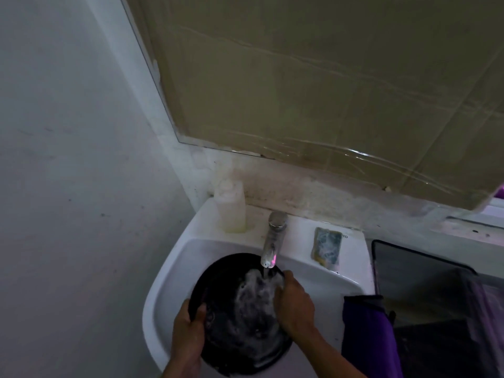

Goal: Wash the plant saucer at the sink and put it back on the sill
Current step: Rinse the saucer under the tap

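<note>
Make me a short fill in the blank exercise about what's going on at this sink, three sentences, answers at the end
1. The left hand grips the rim of the black ____, which sits in the white sink.
2. Water runs from the metal ____ onto the soapy inside, where the right hand rubs.
3. On the sink ledge, the pale bottle stands to the ____ of the tap, and a worn sponge lies on the other side.

Missing words: saucer; tap; left
</note>
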`<state>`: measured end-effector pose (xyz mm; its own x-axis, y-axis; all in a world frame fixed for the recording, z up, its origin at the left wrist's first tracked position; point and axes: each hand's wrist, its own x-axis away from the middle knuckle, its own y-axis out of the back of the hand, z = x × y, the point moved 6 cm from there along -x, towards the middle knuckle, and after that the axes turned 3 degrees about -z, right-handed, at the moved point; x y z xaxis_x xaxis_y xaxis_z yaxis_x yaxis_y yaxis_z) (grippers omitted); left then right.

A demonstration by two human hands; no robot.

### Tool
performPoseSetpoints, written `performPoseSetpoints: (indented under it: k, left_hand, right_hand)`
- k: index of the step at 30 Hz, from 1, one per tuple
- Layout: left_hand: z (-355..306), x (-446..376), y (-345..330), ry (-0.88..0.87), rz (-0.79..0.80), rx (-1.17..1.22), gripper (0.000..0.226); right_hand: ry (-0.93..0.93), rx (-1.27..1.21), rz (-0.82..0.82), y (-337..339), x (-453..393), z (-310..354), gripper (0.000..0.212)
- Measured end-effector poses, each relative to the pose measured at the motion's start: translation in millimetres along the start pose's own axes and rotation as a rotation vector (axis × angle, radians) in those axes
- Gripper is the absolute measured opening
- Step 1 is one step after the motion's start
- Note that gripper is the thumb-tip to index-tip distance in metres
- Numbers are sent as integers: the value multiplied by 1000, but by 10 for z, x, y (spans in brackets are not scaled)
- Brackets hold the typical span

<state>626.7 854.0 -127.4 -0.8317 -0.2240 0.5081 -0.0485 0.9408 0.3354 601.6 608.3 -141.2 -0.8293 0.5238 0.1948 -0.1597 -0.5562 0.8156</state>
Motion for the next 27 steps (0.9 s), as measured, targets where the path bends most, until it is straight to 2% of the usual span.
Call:
performPoseSetpoints:
  k: [5,7,9,12,14,16,17,20,23,25,27]
  left_hand:
    - [59,146,-32,40,4,-61,12]
    - [56,194,-56,84,-20,-45,15]
    - [8,214,-30,81,-73,-48,15]
    - [-56,180,53,44,-139,-76,16]
    - [-86,143,92,24,-144,-81,13]
    - [-108,109,100,-2,-111,-110,13]
    - [-112,94,94,-16,-90,-128,21]
    - [-115,123,64,-20,-38,-138,27]
    - [-139,186,42,-51,-8,-187,29]
    - [-168,202,68,-72,-22,-199,34]
    - [-183,203,87,-102,-23,-227,35]
  right_hand:
    - [357,562,17,-127,-98,594,45]
    - [434,533,40,-224,-33,751,61]
    - [510,386,124,-396,37,792,70]
    - [629,217,383,-646,256,773,75]
    - [761,125,400,-680,462,745,86]
    - [819,39,408,-659,609,651,82]
    - [835,24,432,-666,640,576,81]
    - [899,174,437,-587,541,396,75]
    - [867,309,463,-491,319,331,80]
    - [912,408,382,-450,233,426,78]
    - [854,452,290,-416,110,495,73]
